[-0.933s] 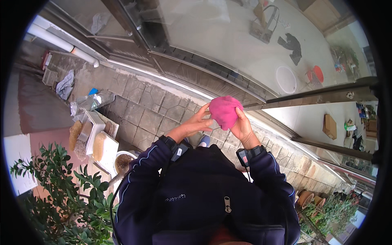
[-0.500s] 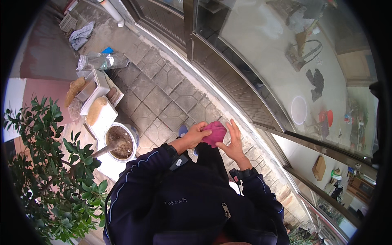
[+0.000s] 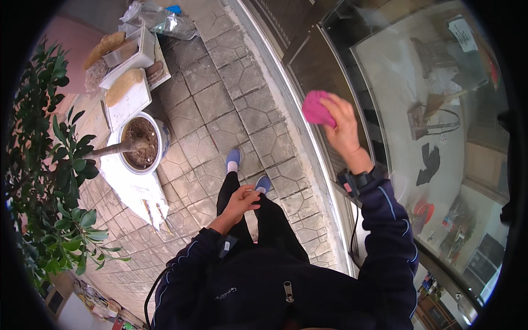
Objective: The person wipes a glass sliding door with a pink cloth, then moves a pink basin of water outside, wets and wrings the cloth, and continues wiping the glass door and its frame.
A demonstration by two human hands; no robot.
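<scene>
A folded pink cloth (image 3: 315, 109) is gripped in my right hand (image 3: 345, 127), which is raised out to the right beside the glass window (image 3: 393, 104). The cloth is in front of the window's dark frame (image 3: 316, 58); I cannot tell whether it touches. My left hand (image 3: 241, 203) hangs low in front of my legs, its fingers loosely bent and apart, with nothing visible in them.
To the left stands a potted tree in a white-and-blue pot (image 3: 163, 144), its leaves (image 3: 71, 220) reaching toward my left arm. Beyond it are a white box (image 3: 146, 47) and a clear plastic bag (image 3: 179, 26). Stone paving (image 3: 203, 110) runs along the window wall.
My hands, earlier together at the cloth, have parted. The right hand has carried the cloth up and right to the window; the left has let go and dropped lower. My view has turned.
</scene>
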